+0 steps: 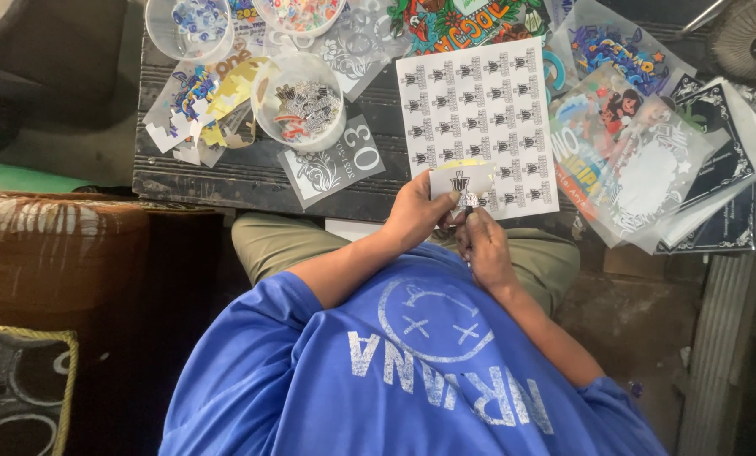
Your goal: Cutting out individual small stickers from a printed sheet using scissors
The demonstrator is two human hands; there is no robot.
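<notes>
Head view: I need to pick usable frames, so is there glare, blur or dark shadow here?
Head view: even daylight, mostly sharp; glare on the clear plastic sleeves at right; the left hand and right hand on the small cut-out sticker are clear; the sticker sheet looks bright, not washed out; the lower left corner falls dark.

Dark, rough wooden table (226, 181); glossy paper sticker sheet (479, 118); clear plastic tubs (300, 101); shiny film-wrapped prints (648, 160), upper right of the frame.
</notes>
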